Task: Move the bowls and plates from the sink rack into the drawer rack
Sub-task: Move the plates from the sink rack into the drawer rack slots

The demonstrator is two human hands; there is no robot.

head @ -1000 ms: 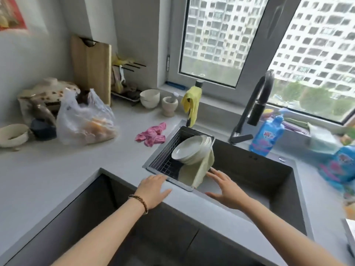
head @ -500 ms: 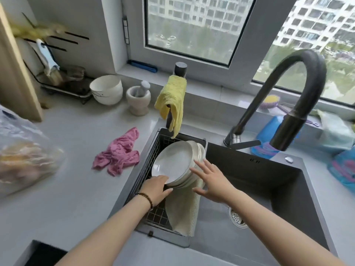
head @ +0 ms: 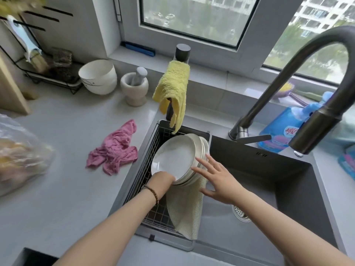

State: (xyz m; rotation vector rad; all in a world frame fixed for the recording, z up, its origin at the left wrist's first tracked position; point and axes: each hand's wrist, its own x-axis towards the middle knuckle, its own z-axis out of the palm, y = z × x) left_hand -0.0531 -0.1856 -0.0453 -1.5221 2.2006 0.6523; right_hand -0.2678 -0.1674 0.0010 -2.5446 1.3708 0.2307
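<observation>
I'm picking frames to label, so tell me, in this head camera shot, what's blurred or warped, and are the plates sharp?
Head view: the plates, left hand and right hand are sharp; the plastic bag at the left edge is smeared; the faucet bulges from wide-angle distortion; soft daylight, no harsh glare.

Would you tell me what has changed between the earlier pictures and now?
Both hands moved forward from the dark sink's front edge to the stack of round white plates. The left hand has taken a grip on its lower rim; the right hand, fingers spread, touches its right edge. The plates still lean in the metal wire sink rack; the crumpled pink cloth is unmoved.
</observation>
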